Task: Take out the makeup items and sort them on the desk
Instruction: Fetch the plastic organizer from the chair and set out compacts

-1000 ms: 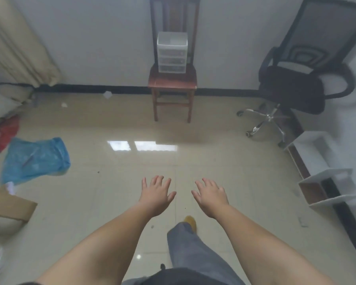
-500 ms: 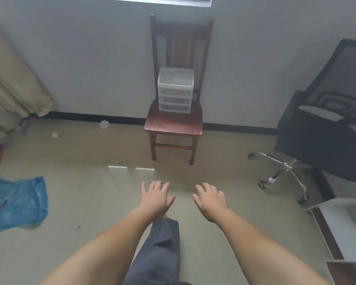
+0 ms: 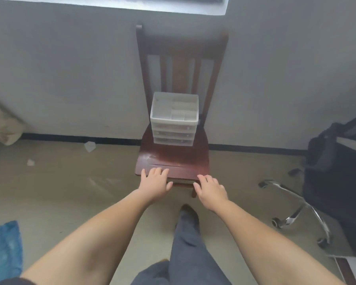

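Reaching for the drawer box, nothing taken out yet.

My left hand (image 3: 155,182) and right hand (image 3: 211,189) are open, fingers flat, holding nothing. At 12 o'clock a clear plastic drawer box (image 3: 174,118) sits on a shiny brown wooden chair (image 3: 173,159). All the sorting is still to do.
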Demonstrator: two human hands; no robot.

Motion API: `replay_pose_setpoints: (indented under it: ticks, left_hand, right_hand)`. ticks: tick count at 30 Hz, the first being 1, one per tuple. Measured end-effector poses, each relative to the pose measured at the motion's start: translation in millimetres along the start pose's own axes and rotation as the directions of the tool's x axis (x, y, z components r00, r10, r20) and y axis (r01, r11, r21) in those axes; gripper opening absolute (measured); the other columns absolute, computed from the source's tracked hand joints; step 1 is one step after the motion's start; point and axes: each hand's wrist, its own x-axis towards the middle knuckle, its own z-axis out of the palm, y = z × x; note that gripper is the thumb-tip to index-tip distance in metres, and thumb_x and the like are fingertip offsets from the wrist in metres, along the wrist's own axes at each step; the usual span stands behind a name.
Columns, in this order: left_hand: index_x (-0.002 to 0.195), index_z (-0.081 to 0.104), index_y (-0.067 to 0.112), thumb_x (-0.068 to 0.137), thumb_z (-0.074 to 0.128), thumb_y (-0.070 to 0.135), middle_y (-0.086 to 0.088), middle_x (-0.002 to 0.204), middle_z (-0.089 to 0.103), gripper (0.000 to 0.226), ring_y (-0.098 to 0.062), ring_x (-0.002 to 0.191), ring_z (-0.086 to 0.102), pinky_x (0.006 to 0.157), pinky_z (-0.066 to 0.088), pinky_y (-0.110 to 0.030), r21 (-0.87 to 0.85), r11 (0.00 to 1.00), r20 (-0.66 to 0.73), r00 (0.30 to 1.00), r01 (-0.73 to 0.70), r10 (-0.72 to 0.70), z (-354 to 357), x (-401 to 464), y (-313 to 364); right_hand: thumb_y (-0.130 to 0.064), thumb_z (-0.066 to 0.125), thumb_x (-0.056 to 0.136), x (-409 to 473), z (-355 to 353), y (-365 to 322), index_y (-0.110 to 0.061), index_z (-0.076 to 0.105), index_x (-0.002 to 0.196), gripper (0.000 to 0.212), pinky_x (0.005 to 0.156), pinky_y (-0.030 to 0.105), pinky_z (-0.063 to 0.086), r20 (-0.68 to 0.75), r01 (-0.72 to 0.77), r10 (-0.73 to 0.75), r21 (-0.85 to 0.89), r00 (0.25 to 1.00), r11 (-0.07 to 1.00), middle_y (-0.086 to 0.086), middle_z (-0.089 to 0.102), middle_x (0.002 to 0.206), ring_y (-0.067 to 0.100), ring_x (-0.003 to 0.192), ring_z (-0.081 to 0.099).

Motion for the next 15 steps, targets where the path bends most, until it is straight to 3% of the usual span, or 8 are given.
replay_pose_setpoints:
  ticks: [6,9,13,15]
  left_hand:
    - [0.143,0.028,0.017,0.096,0.038,0.030,-0.005,0.143,0.038,0.050,-0.024,0.134,0.032,0.112,0.022,-0.048,-0.053,0.997,-0.044,0.998,0.050,-0.053,-51,132,-37]
    - [0.144,0.028,0.014,0.095,0.040,0.024,-0.005,0.144,0.038,0.051,-0.025,0.134,0.033,0.111,0.026,-0.043,-0.073,0.997,-0.082,0.996,0.019,-0.025,-64,186,-56]
    - [0.150,0.015,0.014,0.095,0.038,0.017,-0.005,0.156,0.019,0.059,-0.022,0.144,0.015,0.118,0.013,-0.043,0.000,0.999,-0.036,0.999,-0.040,0.040,-60,242,-82]
    - [0.151,0.005,0.014,0.093,0.039,0.012,-0.004,0.159,0.004,0.068,-0.020,0.147,0.002,0.119,0.004,-0.044,0.069,0.995,0.025,0.997,-0.070,0.069,-53,258,-95]
  right_hand:
    - [-0.030,0.029,0.101,157,-33,-40,-0.010,0.055,0.116,0.037,0.092,0.038,0.043,0.089,-0.013,-0.015,0.299,0.996,0.954,0.012,0.055,0.120,0.031,0.113,0.051]
    - [-0.020,0.032,0.099,221,-35,-58,-0.010,0.054,0.124,0.035,0.095,0.033,0.041,0.150,-0.098,0.031,0.467,0.988,0.879,0.010,0.056,0.127,0.028,0.117,0.051]
    - [-0.015,0.031,0.099,292,-19,-74,-0.009,0.040,0.139,0.042,0.096,0.028,0.036,0.274,-0.308,0.166,0.640,0.947,0.703,0.012,0.046,0.141,0.026,0.123,0.046]
    - [-0.012,0.030,0.098,318,-9,-82,-0.011,0.030,0.145,0.046,0.101,0.036,0.038,0.330,-0.434,0.291,0.779,0.898,0.453,0.011,0.041,0.141,0.026,0.120,0.045]
